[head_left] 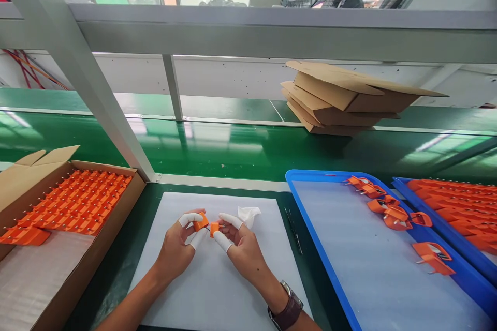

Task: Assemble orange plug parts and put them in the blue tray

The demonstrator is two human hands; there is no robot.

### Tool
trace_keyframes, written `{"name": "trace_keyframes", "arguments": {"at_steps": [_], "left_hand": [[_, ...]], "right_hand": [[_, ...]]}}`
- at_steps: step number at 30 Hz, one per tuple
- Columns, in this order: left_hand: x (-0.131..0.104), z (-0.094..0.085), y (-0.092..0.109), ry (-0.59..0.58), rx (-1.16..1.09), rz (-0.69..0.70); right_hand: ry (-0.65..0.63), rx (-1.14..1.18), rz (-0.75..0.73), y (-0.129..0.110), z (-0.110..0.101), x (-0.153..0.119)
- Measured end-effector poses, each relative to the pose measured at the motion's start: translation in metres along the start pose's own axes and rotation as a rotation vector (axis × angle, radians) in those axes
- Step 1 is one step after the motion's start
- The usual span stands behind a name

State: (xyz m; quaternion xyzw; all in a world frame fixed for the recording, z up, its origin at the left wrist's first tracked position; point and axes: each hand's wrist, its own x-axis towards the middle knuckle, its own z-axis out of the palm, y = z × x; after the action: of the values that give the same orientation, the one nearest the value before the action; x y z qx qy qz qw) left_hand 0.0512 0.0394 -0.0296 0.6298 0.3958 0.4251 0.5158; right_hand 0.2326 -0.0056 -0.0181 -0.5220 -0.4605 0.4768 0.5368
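Observation:
Above a white sheet [209, 279], my left hand [178, 245] pinches a small orange plastic part [201, 221] between thumb and forefinger. Facing it, my right hand [244, 248] grips a second orange part [214, 229], whose metal pins point to the right. The two parts are close together, and something thin and dark seems to link them; its kind is too small to tell. White finger cots cover the thumb and forefinger of both hands. A crumpled white tissue [248, 215] lies just beyond my right hand.
At left, an open cardboard box [116, 217] holds rows of orange parts [77, 199]. A blue tray [322, 248] at right has several loose orange pieces [396, 214]; another blue tray [442, 227] is full. Tweezers [293, 230] lie between. Folded cartons [341, 98] sit behind, past a metal post [112, 114].

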Motion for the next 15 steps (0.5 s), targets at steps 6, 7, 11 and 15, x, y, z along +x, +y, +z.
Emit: {"name": "trace_keyframes", "arguments": {"at_steps": [6,7,11,15], "left_hand": [[-0.0046,0.0033,0.0007,0.105,0.242,0.057],[-0.0056,0.004,0.0014,0.123,0.283,0.084],[-0.0079,0.0058,0.0002,0.134,0.348,0.171],[-0.0084,0.0045,-0.0062,0.127,0.349,0.177]], "right_hand": [[0.009,-0.042,0.035,0.0064,-0.0006,0.0017],[0.013,-0.07,0.01,0.0062,-0.0004,0.0014],[0.003,-0.127,-0.101,0.0053,0.0009,0.0],[0.005,-0.135,-0.165,0.0047,0.0018,0.0004]]}}
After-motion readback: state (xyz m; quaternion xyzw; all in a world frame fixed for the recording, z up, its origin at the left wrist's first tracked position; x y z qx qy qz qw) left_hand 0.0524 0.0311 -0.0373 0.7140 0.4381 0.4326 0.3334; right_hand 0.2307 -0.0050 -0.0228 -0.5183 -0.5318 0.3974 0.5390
